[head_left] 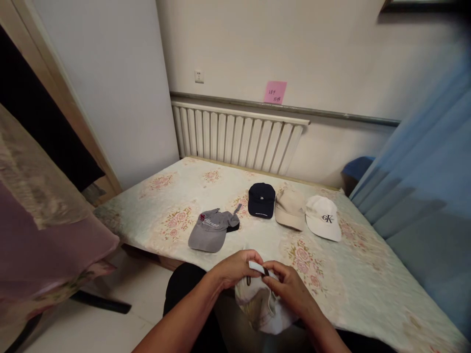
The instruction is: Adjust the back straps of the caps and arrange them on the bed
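Observation:
Over my lap, at the front edge of the bed, I hold a white cap (263,309) with its inside partly facing me. My left hand (241,267) pinches one side of its back strap (257,267). The fingers of my right hand (285,284) close on the strap's other side, by a small dark buckle. Just beyond my left hand lies a grey cap (209,230) with lettering and a loose strap. Farther back stand a navy cap (261,200), a beige cap (290,208) and a white CK cap (323,217) in a row.
A floral sheet (213,189) covers the bed. Behind it are a white radiator (239,137), a pipe and a pink note (275,92) on the wall. A blue curtain (423,186) hangs at the right. Clothes (44,220) drape over a chair at the left.

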Demonstrator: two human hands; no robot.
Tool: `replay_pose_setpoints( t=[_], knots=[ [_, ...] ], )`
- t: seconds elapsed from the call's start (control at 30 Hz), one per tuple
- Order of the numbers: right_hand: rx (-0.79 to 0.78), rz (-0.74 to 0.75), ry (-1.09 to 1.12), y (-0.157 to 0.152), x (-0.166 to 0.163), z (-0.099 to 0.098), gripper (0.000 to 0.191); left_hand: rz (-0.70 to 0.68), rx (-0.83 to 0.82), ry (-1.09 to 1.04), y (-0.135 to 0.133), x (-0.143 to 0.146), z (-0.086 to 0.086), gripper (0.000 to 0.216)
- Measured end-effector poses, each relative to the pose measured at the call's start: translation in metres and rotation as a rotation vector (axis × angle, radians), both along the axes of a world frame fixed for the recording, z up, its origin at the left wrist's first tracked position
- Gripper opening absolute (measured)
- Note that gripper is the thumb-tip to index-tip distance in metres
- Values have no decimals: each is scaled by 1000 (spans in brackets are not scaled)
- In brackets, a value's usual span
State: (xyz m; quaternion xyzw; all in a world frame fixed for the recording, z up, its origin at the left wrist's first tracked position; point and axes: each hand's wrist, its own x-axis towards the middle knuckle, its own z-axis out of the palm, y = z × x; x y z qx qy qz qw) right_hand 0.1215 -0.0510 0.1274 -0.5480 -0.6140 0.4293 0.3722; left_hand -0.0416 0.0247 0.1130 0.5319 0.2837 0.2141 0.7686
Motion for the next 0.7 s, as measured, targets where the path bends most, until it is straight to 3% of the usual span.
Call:
replay_pose_setpoints(
  t=[0.1,0.27,0.4,0.53,0.7],
  knots=[
    [8,3,-69,0,4,6,18,-44,3,25,4,-8,1,26],
    [76,19,-182,0,10,14,13,-74,38,-6,7,-16,10,52],
    [78,14,-232,3,12,14,13,-133,152,139,7,-14,17,35],
    [77,15,-255,6,14,12,14,-111,137,274,8,-11,13,24],
    [82,28,-280,8,15,12,16,-116,117,277,8,-10,7,15]
  ],
)
